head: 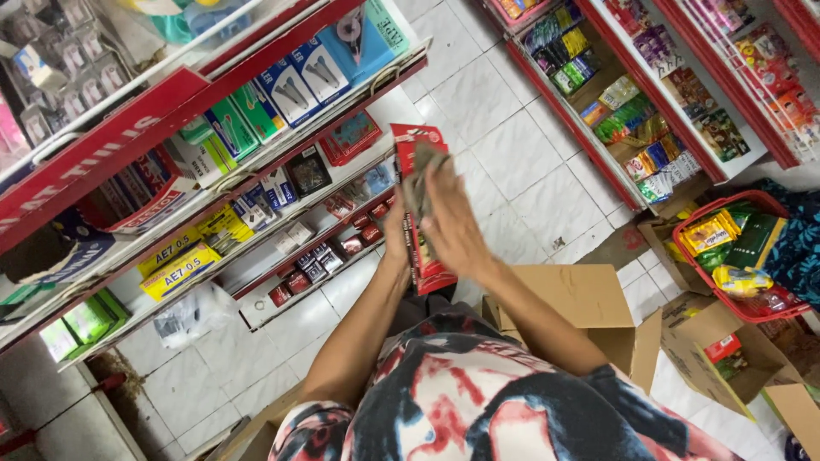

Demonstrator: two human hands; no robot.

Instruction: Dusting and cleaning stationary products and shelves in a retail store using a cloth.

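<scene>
I am holding a stack of flat red packets [418,213] upright in front of me, between the shelf [282,171] and the cardboard box [581,299] on the tiled floor. My left hand [395,230] is gripping the stack from behind, fingers wrapped round its edge. My right hand [448,222] is lying flat over the front with a greyish cloth [423,175], though blur makes the cloth uncertain. I judge I am wiping them; next, steady pressure down the face.
</scene>
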